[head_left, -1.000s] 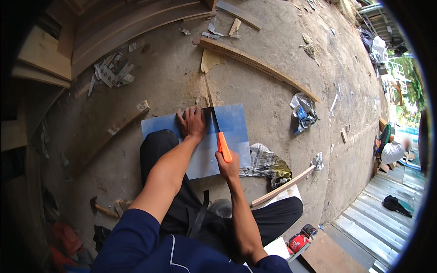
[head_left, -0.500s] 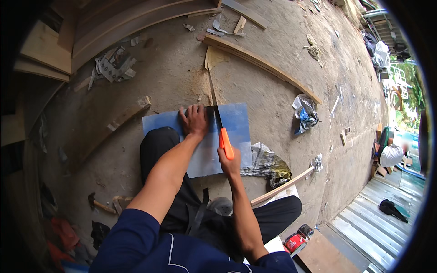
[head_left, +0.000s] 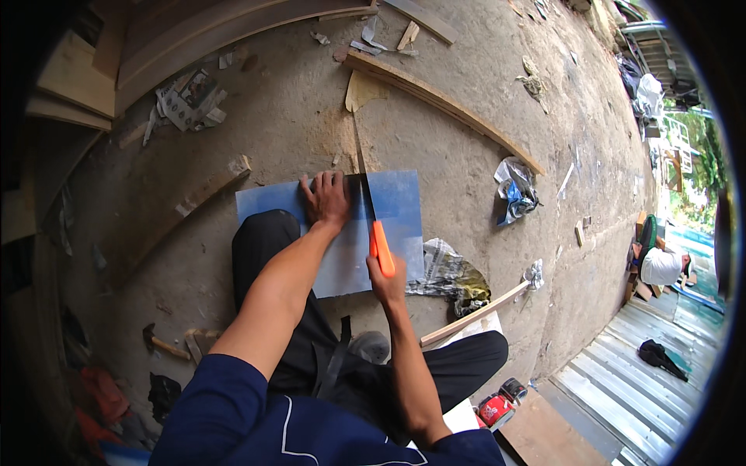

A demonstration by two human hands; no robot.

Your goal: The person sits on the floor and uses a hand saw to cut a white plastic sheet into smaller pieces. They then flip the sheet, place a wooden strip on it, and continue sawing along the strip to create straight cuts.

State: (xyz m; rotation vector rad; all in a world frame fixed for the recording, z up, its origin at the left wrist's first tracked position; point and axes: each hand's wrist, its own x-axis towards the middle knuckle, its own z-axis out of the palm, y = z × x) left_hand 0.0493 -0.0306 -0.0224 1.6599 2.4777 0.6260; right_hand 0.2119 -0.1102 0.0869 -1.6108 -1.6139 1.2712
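Across my lap and the ground in front lies a flat blue-grey sheet (head_left: 342, 272) with a slightly shiny face. My left hand (head_left: 328, 200) presses on its far part, palm down and fingers apart, just left of the saw. A handsaw (head_left: 381, 247) with an orange handle is gripped in my right hand (head_left: 388, 281), above the right half of the sheet. Its dark blade points away from me, past the sheet's far edge. Whether the teeth have cut into the sheet cannot be made out.
A long wooden plank (head_left: 443, 105) lies beyond the sheet, near a crumpled plastic bag (head_left: 517, 190). At the right are a wooden strip (head_left: 474, 314) and corrugated metal (head_left: 622, 396). A hammer (head_left: 167, 342) rests at the left, and a red can (head_left: 497, 409) stands by my right knee.
The whole view has shifted a little left and up. My right hand and the saw have moved slightly nearer to me along the sheet; my left hand stays on it.
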